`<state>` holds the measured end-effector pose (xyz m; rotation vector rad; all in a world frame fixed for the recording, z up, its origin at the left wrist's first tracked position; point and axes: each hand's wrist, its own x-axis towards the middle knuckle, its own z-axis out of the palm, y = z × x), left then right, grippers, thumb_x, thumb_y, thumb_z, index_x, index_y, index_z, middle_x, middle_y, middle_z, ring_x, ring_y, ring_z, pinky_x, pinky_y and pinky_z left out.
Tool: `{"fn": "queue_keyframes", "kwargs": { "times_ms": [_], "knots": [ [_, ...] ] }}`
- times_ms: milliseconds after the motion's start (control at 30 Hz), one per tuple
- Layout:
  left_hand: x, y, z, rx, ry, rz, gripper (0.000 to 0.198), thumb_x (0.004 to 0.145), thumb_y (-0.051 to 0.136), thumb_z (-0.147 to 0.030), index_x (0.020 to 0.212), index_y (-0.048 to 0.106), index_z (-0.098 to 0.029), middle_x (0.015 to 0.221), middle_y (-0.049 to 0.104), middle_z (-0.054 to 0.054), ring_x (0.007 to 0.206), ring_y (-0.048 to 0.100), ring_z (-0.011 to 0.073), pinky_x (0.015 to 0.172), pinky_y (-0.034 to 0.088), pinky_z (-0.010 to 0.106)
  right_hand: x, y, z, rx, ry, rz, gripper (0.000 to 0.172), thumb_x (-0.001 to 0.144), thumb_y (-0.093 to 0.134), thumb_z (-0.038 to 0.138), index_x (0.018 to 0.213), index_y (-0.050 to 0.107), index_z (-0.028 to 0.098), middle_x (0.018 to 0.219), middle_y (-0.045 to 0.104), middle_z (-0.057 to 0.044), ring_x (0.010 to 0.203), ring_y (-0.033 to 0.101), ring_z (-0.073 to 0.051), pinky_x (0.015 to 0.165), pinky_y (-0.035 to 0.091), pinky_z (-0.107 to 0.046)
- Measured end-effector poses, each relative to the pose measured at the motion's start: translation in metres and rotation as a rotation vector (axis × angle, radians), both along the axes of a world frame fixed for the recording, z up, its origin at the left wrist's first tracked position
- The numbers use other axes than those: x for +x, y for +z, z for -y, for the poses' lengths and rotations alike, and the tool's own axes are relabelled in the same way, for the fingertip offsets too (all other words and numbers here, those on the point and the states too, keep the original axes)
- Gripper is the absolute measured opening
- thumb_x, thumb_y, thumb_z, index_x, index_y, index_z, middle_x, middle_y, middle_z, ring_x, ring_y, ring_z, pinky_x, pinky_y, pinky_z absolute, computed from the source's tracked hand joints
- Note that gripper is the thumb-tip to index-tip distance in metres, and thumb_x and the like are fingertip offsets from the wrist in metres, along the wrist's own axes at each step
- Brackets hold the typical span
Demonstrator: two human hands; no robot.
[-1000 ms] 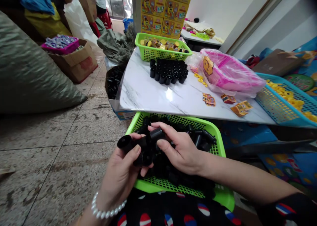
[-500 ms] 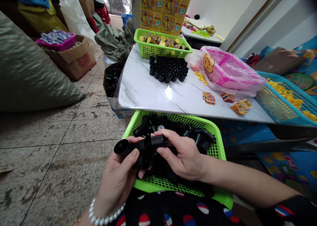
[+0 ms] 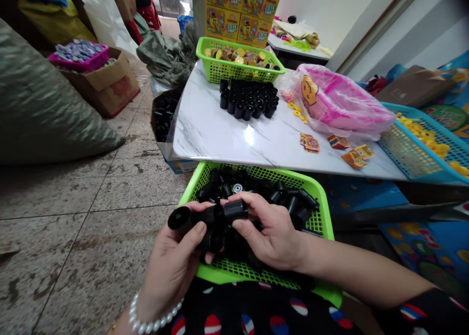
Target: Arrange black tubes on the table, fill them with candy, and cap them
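My left hand (image 3: 179,249), with a pearl bracelet (image 3: 156,320) at the wrist, is closed around several short black plastic cylinders (image 3: 179,218). One shows its hollow end to the left. Between the thumb and fingers of my right hand (image 3: 271,230) is another black plastic cylinder (image 3: 235,210), its left end close against those in my left hand. Whether the two pieces are joined I cannot tell. Both hands are above a green basket (image 3: 326,203) full of loose black cylinders (image 3: 293,205). The basket sits at my lap, below the table's front edge.
On the marbled table (image 3: 216,142) black cylinders (image 3: 249,98) stand in rows. Behind them are a green basket (image 3: 242,76) of yellow-topped pieces and stacked yellow boxes (image 3: 238,10). To the right lie a plastic-wrapped pink basket (image 3: 340,100), folded cards (image 3: 357,156) and a blue basket (image 3: 406,149).
The cylinder in my right hand has shifted slightly, and a narrow gap shows beside it. My left hand keeps its grip. The whole view has moved a little.
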<state>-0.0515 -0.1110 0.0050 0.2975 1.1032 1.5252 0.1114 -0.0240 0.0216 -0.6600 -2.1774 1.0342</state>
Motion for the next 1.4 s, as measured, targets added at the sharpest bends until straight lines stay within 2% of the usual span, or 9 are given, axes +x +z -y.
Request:
{"fn": "queue_keyframes", "kwargs": {
  "times_ms": [133, 367, 533, 667, 833, 1033, 1133, 1233, 1400],
  "knots": [
    [0.002, 0.0, 0.001, -0.002, 0.007, -0.038, 0.029, 0.069, 0.082, -0.024, 0.094, 0.068, -0.021, 0.106, 0.064, 0.005, 0.065, 0.062, 0.0142, 0.042, 0.051, 0.02, -0.001, -0.003, 0.001, 0.095, -0.01, -0.007, 0.032, 0.093, 0.054, 0.025, 0.124, 0.051, 0.017, 0.104, 0.071, -0.008, 0.078, 0.071, -0.013, 0.069, 0.059, -0.02],
    [0.008, 0.005, 0.008, 0.008, -0.04, -0.336, 0.028, 0.072, 0.08, -0.029, 0.097, 0.072, -0.02, 0.116, 0.063, 0.01, 0.085, 0.063, 0.0242, 0.044, 0.055, 0.02, -0.001, -0.02, 0.004, 0.307, 0.151, 0.237, 0.068, 0.099, 0.031, 0.053, 0.14, 0.042, 0.0, 0.149, 0.037, -0.029, 0.138, 0.04, -0.032, 0.111, 0.041, -0.049],
    [0.002, 0.01, 0.012, -0.048, -0.106, -0.244, 0.027, 0.072, 0.079, -0.031, 0.094, 0.068, -0.02, 0.11, 0.066, 0.01, 0.072, 0.067, 0.0207, 0.04, 0.051, 0.018, 0.0, -0.009, -0.023, 0.283, 0.196, 0.163, 0.055, 0.103, 0.022, 0.046, 0.108, 0.066, 0.012, 0.111, 0.071, -0.015, 0.104, 0.068, -0.019, 0.091, 0.056, -0.032],
    [-0.006, 0.007, 0.006, -0.066, -0.127, 0.076, 0.028, 0.077, 0.075, -0.03, 0.099, 0.059, -0.022, 0.104, 0.068, 0.008, 0.046, 0.061, 0.0102, 0.033, 0.038, 0.014, -0.024, -0.016, -0.066, 0.646, 0.118, 0.4, 0.033, 0.101, 0.034, 0.023, 0.101, 0.066, 0.013, 0.109, 0.069, -0.015, 0.092, 0.064, -0.02, 0.076, 0.054, -0.034],
    [-0.009, -0.002, -0.001, -0.014, -0.17, 0.136, 0.032, 0.076, 0.077, -0.028, 0.1, 0.057, -0.021, 0.101, 0.068, 0.009, 0.048, 0.064, 0.0133, 0.033, 0.039, 0.016, -0.069, -0.046, -0.093, 0.945, 0.308, 0.773, 0.028, 0.098, 0.034, 0.014, 0.1, 0.062, 0.011, 0.101, 0.065, -0.016, 0.09, 0.055, -0.025, 0.067, 0.046, -0.037],
    [-0.006, -0.004, 0.001, -0.001, -0.282, 0.048, 0.027, 0.08, 0.073, -0.03, 0.101, 0.06, -0.019, 0.104, 0.066, 0.01, 0.054, 0.065, 0.0144, 0.038, 0.045, 0.018, -0.053, -0.028, -0.079, 0.683, 0.163, 0.549, 0.017, 0.09, 0.054, 0.024, 0.1, 0.063, 0.013, 0.1, 0.063, -0.014, 0.093, 0.056, -0.025, 0.076, 0.048, -0.038],
    [-0.005, -0.005, 0.001, 0.038, -0.344, -0.065, 0.021, 0.082, 0.072, -0.028, 0.099, 0.064, -0.019, 0.094, 0.065, 0.006, 0.057, 0.059, 0.0109, 0.041, 0.049, 0.018, -0.032, 0.007, -0.059, 0.191, 0.041, 0.239, 0.024, 0.085, 0.062, 0.03, 0.104, 0.063, 0.015, 0.091, 0.063, -0.008, 0.075, 0.059, -0.017, 0.066, 0.052, -0.031],
    [-0.001, -0.004, -0.001, 0.073, -0.379, -0.131, 0.018, 0.08, 0.074, -0.028, 0.093, 0.067, -0.018, 0.073, 0.057, 0.001, 0.055, 0.051, 0.0091, 0.042, 0.05, 0.017, -0.024, 0.034, -0.038, -0.273, 0.148, 0.151, 0.023, 0.088, 0.057, 0.029, 0.106, 0.061, 0.014, 0.077, 0.065, -0.002, 0.06, 0.059, -0.012, 0.055, 0.05, -0.024],
    [0.004, 0.001, -0.003, 0.051, -0.373, -0.134, 0.018, 0.075, 0.077, -0.028, 0.083, 0.066, -0.016, 0.066, 0.052, -0.001, 0.051, 0.048, 0.0085, 0.04, 0.049, 0.017, -0.024, 0.04, -0.029, -0.003, 0.234, 0.089, 0.032, 0.083, 0.059, 0.02, 0.115, 0.065, 0.016, 0.09, 0.069, -0.004, 0.069, 0.061, -0.012, 0.067, 0.053, -0.025]
  ]
}}
